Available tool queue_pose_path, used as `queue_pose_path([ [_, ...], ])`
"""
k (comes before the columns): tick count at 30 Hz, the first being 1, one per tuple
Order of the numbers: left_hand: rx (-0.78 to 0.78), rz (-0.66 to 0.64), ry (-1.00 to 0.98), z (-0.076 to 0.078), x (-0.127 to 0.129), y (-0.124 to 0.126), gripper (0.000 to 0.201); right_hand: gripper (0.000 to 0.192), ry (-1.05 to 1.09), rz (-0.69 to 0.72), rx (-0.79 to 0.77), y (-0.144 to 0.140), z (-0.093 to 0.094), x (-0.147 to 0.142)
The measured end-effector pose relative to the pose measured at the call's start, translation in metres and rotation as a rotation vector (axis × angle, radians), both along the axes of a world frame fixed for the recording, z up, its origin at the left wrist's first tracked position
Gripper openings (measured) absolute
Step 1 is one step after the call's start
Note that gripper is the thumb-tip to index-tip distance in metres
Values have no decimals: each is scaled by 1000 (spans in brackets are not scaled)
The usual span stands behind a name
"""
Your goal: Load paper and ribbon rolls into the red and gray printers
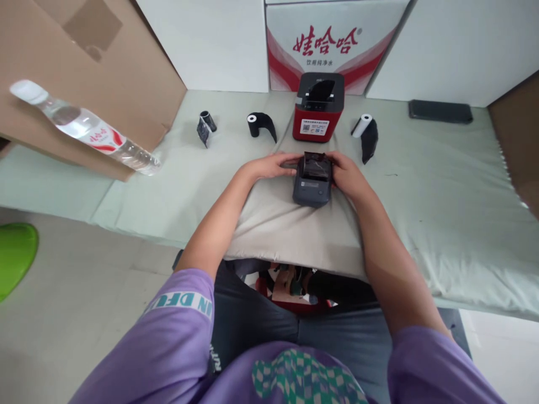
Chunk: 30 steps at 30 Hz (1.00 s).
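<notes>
Both hands on the small dark grey printer [312,188], which sits near the front edge of the tabletop [442,185] on its pale cloth, right in front of the person. Left hand [275,165] lies flattish, fingers stretched toward the printer's open top from the left; right hand [347,174] is curled round the right side, fingers wrapped at the lid area. The lid [316,164] looks raised, something dark and glossy in the bay; can't tell if it's a roll or just the cover. Neither hand lifts the unit, it rests on the cloth. Risks: the printer is close to the front edge and the cloth bulges there, so a hard push could slide it toward the lap. Fingers at the hinge could get pinched if the lid snaps down. A roll seated crooked would probably jam. Behind it, the red printer [318,106] stands apart. Black rolls lie at left [261,123], far left [205,126] and right [366,134], within elbow range, easy to knock. A water bottle [84,128] is leaning off at left, a phone [440,111] far right.
</notes>
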<state>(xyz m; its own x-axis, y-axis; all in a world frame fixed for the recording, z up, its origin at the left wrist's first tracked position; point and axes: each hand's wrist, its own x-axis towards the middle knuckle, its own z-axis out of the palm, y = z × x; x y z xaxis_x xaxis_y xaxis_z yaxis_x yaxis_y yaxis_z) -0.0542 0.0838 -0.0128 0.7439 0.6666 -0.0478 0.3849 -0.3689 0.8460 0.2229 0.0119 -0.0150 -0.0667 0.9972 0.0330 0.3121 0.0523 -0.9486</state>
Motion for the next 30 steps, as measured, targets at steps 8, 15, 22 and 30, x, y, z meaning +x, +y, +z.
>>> queue_pose_path([
  [8,209,-44,143,11,0,7,70,35,1,47,-3,3,-4,4],
  [15,244,1,189,11,-1,1,69,79,52,-24,-2,6,-10,3],
  [22,209,-30,240,13,0,2,71,61,-23,-33,-30,6,-10,4],
  [30,213,-66,376,25,3,-4,78,61,-15,9,-36,6,-13,8],
])
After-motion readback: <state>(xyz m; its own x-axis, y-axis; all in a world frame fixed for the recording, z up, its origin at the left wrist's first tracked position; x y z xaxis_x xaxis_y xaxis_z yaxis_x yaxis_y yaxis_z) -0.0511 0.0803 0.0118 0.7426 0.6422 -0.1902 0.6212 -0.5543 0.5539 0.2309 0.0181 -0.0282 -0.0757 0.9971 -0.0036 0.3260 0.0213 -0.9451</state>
